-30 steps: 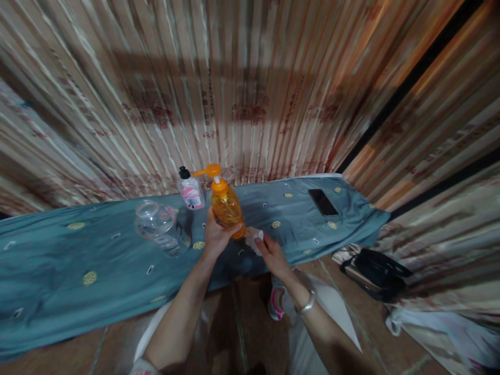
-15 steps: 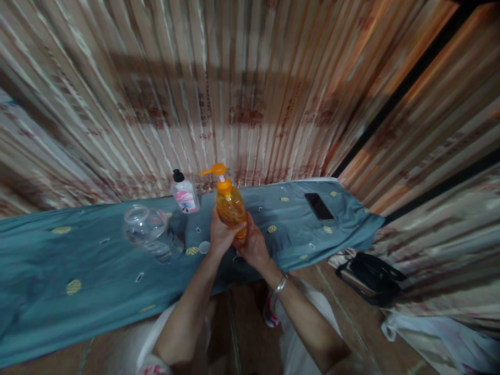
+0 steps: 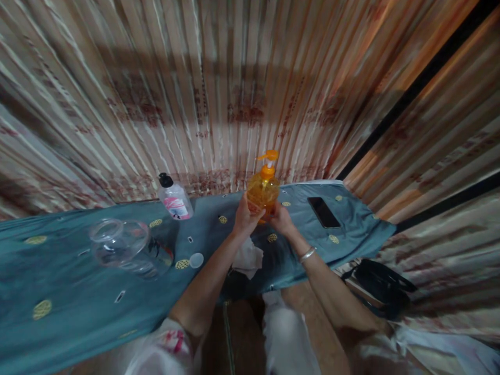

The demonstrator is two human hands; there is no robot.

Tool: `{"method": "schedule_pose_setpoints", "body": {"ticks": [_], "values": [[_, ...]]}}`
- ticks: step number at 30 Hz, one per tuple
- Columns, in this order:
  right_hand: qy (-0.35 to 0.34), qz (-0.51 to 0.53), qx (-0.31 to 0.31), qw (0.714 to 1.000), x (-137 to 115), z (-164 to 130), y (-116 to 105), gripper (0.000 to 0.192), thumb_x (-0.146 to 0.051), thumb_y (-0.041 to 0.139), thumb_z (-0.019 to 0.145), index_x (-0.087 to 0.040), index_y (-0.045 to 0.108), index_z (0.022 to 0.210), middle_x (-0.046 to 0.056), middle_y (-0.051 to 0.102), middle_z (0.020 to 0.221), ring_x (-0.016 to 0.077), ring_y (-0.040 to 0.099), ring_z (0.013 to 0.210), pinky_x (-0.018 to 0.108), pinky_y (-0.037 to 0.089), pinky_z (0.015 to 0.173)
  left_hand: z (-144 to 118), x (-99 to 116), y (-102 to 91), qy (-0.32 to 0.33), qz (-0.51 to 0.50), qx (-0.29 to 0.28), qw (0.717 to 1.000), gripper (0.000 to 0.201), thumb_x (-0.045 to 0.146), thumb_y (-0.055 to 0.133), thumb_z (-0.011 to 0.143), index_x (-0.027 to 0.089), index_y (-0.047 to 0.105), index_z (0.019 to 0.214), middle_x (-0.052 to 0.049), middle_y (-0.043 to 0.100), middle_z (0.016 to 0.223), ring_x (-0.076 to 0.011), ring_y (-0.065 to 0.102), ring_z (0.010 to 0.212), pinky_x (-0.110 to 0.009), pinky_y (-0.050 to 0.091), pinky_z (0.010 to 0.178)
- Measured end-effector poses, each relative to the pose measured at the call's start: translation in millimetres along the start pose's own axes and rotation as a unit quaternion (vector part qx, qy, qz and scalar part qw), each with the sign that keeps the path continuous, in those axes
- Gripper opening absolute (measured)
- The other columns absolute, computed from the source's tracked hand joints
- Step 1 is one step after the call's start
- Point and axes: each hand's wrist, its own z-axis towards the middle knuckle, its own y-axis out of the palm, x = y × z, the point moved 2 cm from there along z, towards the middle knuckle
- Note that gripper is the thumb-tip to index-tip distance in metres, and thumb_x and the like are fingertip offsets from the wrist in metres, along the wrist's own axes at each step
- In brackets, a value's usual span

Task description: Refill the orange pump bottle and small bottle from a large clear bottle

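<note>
An orange pump bottle (image 3: 263, 190), see-through and holding amber liquid, stands upright between my two hands. My left hand (image 3: 247, 217) grips its lower left side, thumb across the front. Around the lower right side and base curls my right hand (image 3: 280, 217), a silver bangle on its wrist; some fingers are hidden behind the bottle. Just below the hands a crumpled white tissue (image 3: 249, 258) lies on the cloth. I cannot tell whether the bottle's base touches the table.
The table wears a teal patterned cloth (image 3: 70, 271). A clear bottle with pink label (image 3: 177, 202) stands left; nearer are clear plastic containers (image 3: 125, 245) and a small round lid (image 3: 196, 260). A phone (image 3: 323, 212) lies right. Behind hangs a curtain (image 3: 219, 94); a black bag (image 3: 380, 284) sits lower right.
Both hands have carried the pump bottle to the right and away from me. The white tissue under them has come into view. My view has shifted slightly.
</note>
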Motion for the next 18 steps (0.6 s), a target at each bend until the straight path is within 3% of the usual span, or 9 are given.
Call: {"method": "schedule_pose_setpoints", "body": {"ticks": [3, 9, 18], "values": [[0.020, 0.046, -0.029, 0.998, 14, 25, -15, 0.030, -0.038, 0.080, 0.070, -0.017, 0.072, 0.089, 0.002, 0.076, 0.076, 0.0199, 0.071, 0.075, 0.030, 0.060, 0.071, 18, -8, 15.6, 0.004, -0.005, -0.033, 0.999, 0.063, 0.016, 0.073, 0.073, 0.023, 0.056, 0.134, -0.008, 0.071, 0.116, -0.0268, 0.068, 0.110, -0.047, 0.052, 0.102], [0.062, 0.114, -0.079, 0.988, 34, 63, -38, 0.033, -0.038, 0.089, 0.054, -0.017, 0.071, 0.073, 0.001, 0.076, 0.070, 0.0180, 0.069, 0.068, 0.030, 0.061, 0.072, 42, -26, 43.6, 0.017, -0.015, -0.064, 0.998, 0.072, 0.007, 0.066, 0.071, 0.023, 0.053, 0.140, -0.006, 0.073, 0.108, -0.0248, 0.069, 0.104, -0.046, 0.052, 0.103], [0.110, 0.132, -0.103, 0.980, 53, 100, -52, 0.027, -0.017, 0.087, 0.052, -0.013, 0.074, 0.075, 0.004, 0.078, 0.072, 0.0204, 0.072, 0.074, 0.032, 0.061, 0.073, 60, -41, 65.4, 0.041, -0.021, -0.071, 0.996, 0.075, 0.007, 0.066, 0.070, 0.021, 0.051, 0.142, -0.014, 0.064, 0.134, -0.0322, 0.060, 0.128, -0.051, 0.045, 0.112]]}}
